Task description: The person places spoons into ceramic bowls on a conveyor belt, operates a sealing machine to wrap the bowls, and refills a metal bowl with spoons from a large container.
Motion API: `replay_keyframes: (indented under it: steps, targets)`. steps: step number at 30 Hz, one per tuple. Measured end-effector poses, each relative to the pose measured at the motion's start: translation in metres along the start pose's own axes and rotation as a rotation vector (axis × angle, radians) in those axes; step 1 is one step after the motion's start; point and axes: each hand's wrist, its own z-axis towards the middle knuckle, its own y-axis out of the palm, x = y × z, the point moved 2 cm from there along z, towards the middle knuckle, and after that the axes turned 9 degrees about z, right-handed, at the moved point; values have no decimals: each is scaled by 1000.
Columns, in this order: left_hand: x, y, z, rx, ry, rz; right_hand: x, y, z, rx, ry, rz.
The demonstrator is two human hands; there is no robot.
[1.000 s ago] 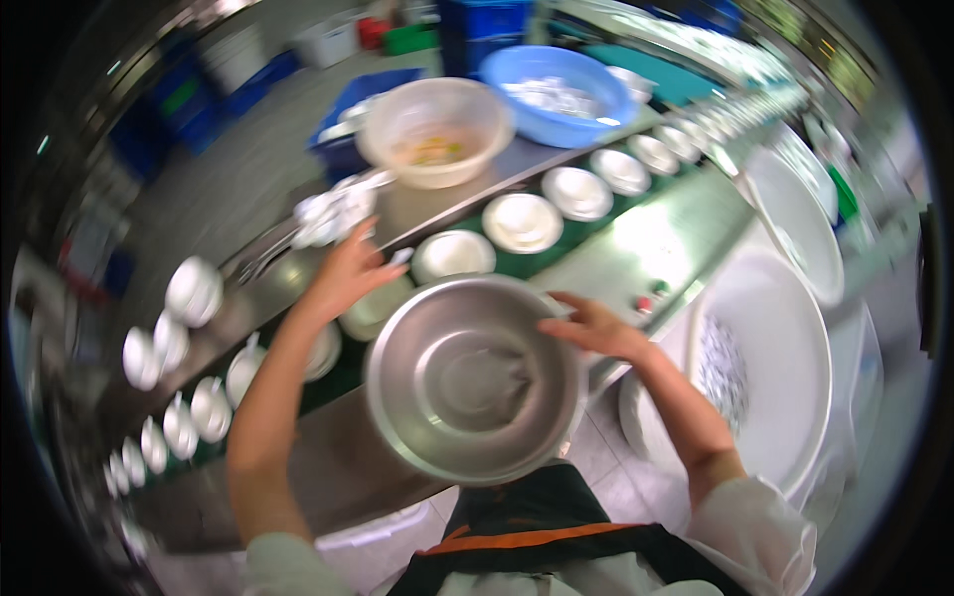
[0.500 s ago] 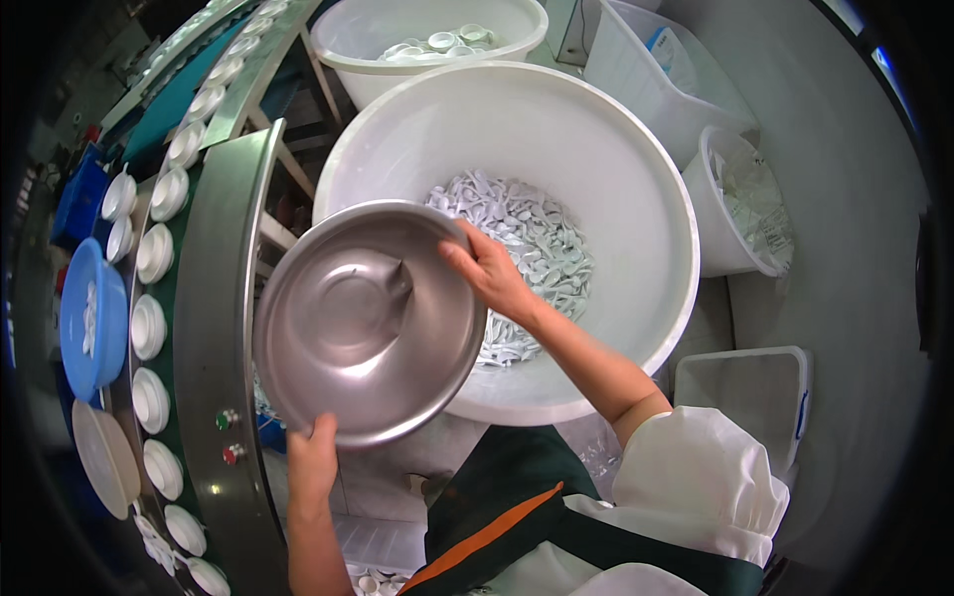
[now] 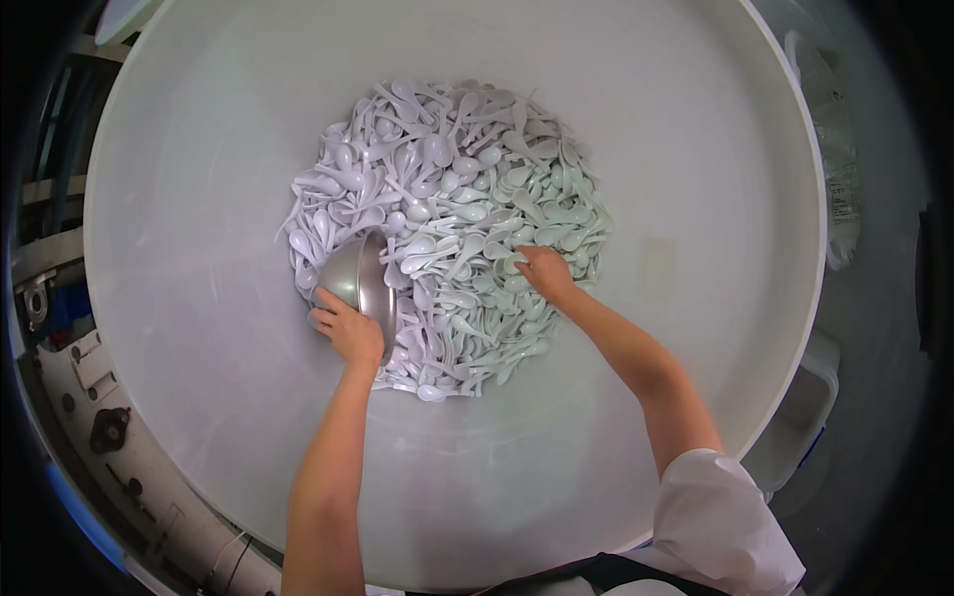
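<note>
A heap of white soup spoons (image 3: 467, 214) covers the bottom of a big white round tub (image 3: 696, 199). On the heap's left side a steel bowl (image 3: 343, 278) stands tipped on its edge, its mouth turned right toward the spoons. My left hand (image 3: 348, 330) grips the bowl from its outer side, fingers against the metal. Over the right part of the heap, my right hand (image 3: 545, 273) reaches down with curled fingers closed at a white spoon; the fingertips are partly hidden among the spoons. The bowl's inside is mostly out of sight.
The tub's high wall surrounds both my arms. Beyond its right rim are a clear plastic bag (image 3: 833, 169) and a pale bin (image 3: 800, 407). Machine frame parts (image 3: 109, 427) stand outside on the left.
I have leaned over the tub, so it fills the view. The bowl went from both hands down onto the spoons, held by my left hand only. My right hand left it for the spoons.
</note>
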Motion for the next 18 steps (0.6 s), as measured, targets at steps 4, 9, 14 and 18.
replay_keyframes:
  steps: [4, 9, 14, 18]
  targets:
    - [4, 9, 37, -261, 132, -64, 33, 73, 45, 53, 250, -219]
    - [-2, 11, 53, -675, -34, -108, 54, 85, 46, -237, 135, -92]
    - [-6, 51, 41, -906, -436, -438, 21, 34, 113, -66, 408, 600]
    - [7, 61, 58, -887, -480, -446, 16, -37, 236, 53, 251, 449]
